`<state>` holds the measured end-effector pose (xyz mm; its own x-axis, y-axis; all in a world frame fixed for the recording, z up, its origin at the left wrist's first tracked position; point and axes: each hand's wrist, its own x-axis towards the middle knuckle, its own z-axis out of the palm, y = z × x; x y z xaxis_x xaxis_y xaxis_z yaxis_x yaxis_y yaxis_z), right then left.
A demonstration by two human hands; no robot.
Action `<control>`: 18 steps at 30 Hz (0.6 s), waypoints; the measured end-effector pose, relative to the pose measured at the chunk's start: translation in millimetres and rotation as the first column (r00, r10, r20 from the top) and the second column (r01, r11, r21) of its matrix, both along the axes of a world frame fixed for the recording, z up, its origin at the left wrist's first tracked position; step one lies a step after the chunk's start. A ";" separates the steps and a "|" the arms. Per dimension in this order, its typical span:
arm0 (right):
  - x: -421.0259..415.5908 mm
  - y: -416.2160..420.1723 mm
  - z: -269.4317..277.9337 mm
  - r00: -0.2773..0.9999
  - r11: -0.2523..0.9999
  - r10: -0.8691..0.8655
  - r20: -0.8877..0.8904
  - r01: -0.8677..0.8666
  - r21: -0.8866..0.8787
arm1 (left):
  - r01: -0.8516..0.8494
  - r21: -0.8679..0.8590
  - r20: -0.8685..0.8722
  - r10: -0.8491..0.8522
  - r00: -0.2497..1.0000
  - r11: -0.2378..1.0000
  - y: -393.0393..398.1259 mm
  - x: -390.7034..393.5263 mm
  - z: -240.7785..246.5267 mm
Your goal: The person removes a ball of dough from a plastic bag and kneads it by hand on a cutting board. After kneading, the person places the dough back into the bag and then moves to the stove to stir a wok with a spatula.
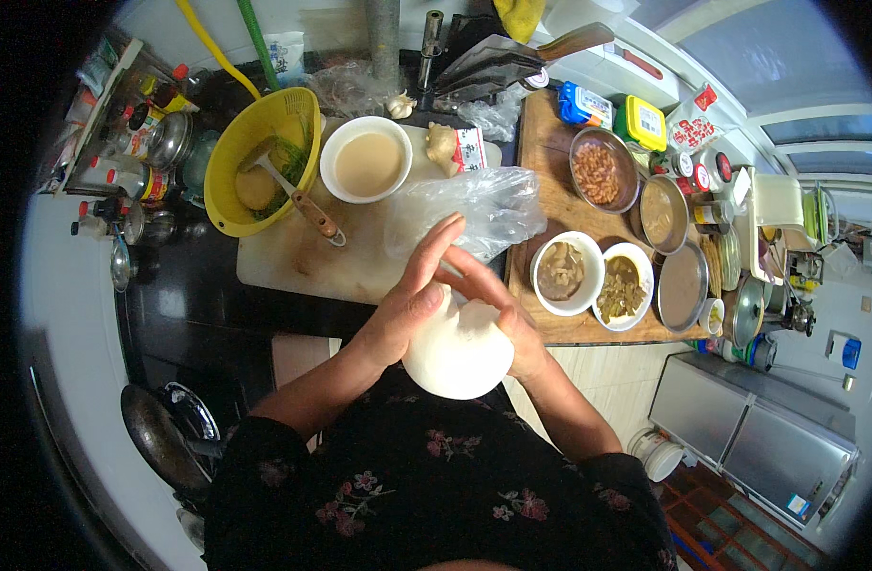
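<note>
A smooth, rounded mass of white dough (459,351) is held between my two hands, close to my body and just short of the counter. My left hand (405,308) grips its left side, thumb on top. On the right side my right hand (506,307) presses with its thumb, and the fingertips of both hands meet beyond the dough. Past the fingers, a clear plastic bag (472,210) lies on a white cutting board (364,268). A white bowl of cloudy liquid (368,165) and a piece of ginger root (443,146) are farther back.
A yellow colander (225,207) with a wooden-handled peeler across its rim stands left. Right, a wooden board (543,185) bears several bowls of food and a metal bowl of peanuts (597,175). Knives (489,64) stand behind. A wok (161,439) is at lower left.
</note>
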<state>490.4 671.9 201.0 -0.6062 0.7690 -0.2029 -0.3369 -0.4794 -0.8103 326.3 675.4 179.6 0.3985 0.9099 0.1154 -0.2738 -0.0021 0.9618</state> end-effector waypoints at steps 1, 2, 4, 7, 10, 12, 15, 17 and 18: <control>-0.2 -0.7 -2.3 1.000 1.000 0.012 -0.025 -0.012 0.002 | -0.012 -0.004 -0.011 0.012 1.000 1.000 -0.4 1.1 -0.5; -0.9 -2.4 -6.8 0.998 1.000 0.025 -0.049 -0.025 0.003 | -0.025 -0.008 -0.021 0.024 0.999 1.000 -1.4 3.2 -2.1; 0.2 -7.0 -13.9 0.999 0.999 0.037 -0.036 -0.037 -0.003 | -0.058 -0.029 -0.083 0.056 0.995 0.998 -1.4 6.5 -11.5; -0.3 -8.9 -18.6 0.997 0.994 0.053 -0.064 -0.059 -0.092 | -0.201 -0.204 -0.121 0.179 0.976 0.958 2.2 11.9 -5.6; -1.9 -10.4 -26.6 0.998 0.980 -0.028 -0.063 0.015 -0.198 | -0.306 -0.254 -0.184 0.265 0.947 0.918 4.6 19.0 -4.6; 1.5 -12.5 -36.5 0.991 0.958 -0.120 -0.053 0.102 -0.266 | -0.347 -0.261 -0.213 0.298 0.931 0.901 8.0 21.6 -5.0; 5.9 -11.6 -43.0 0.968 0.912 -0.242 -0.063 0.205 -0.355 | -0.418 -0.293 -0.208 0.369 0.906 0.860 15.6 25.8 -15.3; 8.7 -8.7 -46.0 0.941 0.874 -0.334 -0.059 0.286 -0.393 | -0.469 -0.390 -0.161 0.443 0.882 0.792 19.4 29.4 -21.2; 9.6 -7.2 -45.4 0.921 0.850 -0.385 -0.054 0.332 -0.409 | -0.457 -0.445 -0.051 0.488 0.871 0.770 16.9 28.2 -26.1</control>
<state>500.0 664.7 155.7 -0.3447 0.8146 -0.4666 -0.6343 -0.5685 -0.5239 354.5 692.2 153.5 -0.0893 0.9426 -0.3218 -0.4085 0.2600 0.8749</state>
